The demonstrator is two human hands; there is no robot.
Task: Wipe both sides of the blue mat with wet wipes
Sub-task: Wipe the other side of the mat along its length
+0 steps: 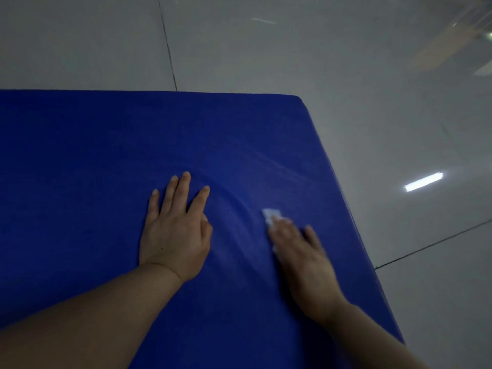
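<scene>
The blue mat (106, 155) lies flat on the floor and fills most of the view; its rounded far right corner shows. My left hand (174, 230) rests flat on the mat with straight, spread fingers. To its right, my right hand (300, 251) presses a white wet wipe (271, 217) onto the mat; the hand is blurred and its fingers lie flat over the wipe. Only the wipe's far end sticks out past the fingertips. Faint curved wipe streaks arc across the mat beyond both hands.
Glossy grey floor tiles (372, 75) with dark grout lines surround the mat at the back and right. Ceiling lights reflect in the tiles (423, 181). The mat's right edge (354, 217) runs diagonally toward the lower right.
</scene>
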